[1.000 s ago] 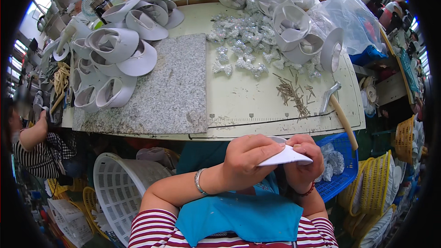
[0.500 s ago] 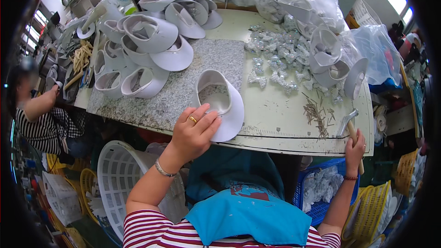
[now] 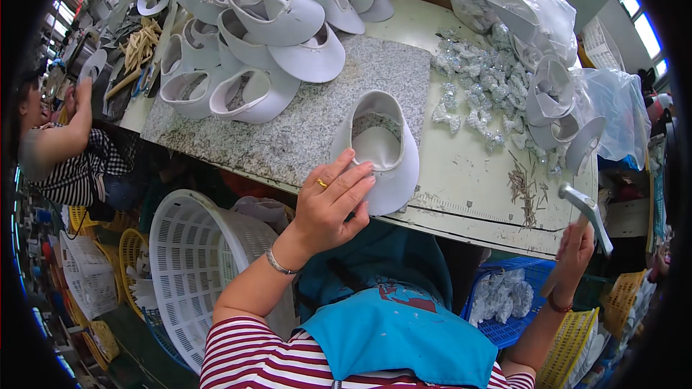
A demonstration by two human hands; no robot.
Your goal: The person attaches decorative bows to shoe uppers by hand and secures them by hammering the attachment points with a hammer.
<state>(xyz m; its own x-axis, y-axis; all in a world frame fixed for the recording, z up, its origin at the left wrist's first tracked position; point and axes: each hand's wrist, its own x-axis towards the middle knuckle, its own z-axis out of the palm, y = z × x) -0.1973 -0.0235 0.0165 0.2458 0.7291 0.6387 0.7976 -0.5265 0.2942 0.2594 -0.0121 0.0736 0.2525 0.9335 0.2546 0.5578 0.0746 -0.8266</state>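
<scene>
A white shoe upper rests on the near edge of the table, partly over a speckled stone slab, its round opening facing up. Fingertips of my left hand press on its near left rim, with the thumb at the lower edge. Off the table's right front corner, my right hand is closed round the wooden handle of a hammer. The hammer's metal head is raised above the corner. Small nail-like pieces lie scattered near it. Glittery silver bows are heaped beyond them.
More white shoe uppers are stacked on the slab's far left. Clear plastic bags hang at the right. Below the table stand a white basket, a blue crate and a yellow basket. A co-worker is at left.
My right hand has raised the hammer and turned its head outward. The view has shifted, so the table sits farther right. My left hand stays on the shoe upper, which has turned slightly.
</scene>
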